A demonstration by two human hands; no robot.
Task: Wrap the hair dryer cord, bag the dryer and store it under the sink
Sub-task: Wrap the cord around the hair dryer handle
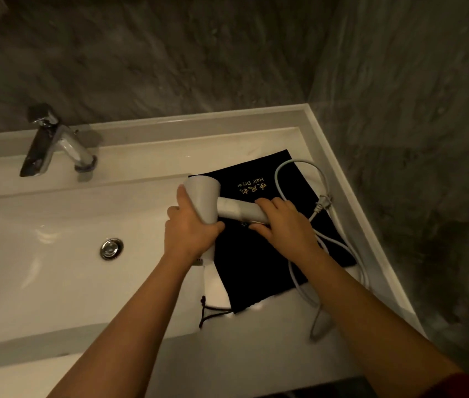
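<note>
A white hair dryer (213, 201) is held just above a flat black bag (259, 254) printed "Hair Dryer" in gold. My left hand (190, 228) grips the dryer's barrel. My right hand (282, 222) is closed around its handle. The white cord (320, 179) lies loose in loops over the bag's right side and the counter, with its plug (323, 203) resting near the bag's right edge. The bag's dark drawstring (207, 311) trails off its near corner.
The white sink basin (55, 254) with a chrome drain (111, 248) lies to the left, and a chrome tap (52, 145) stands behind it. Grey marble walls (399, 139) close in the counter (270, 340) at the back and right.
</note>
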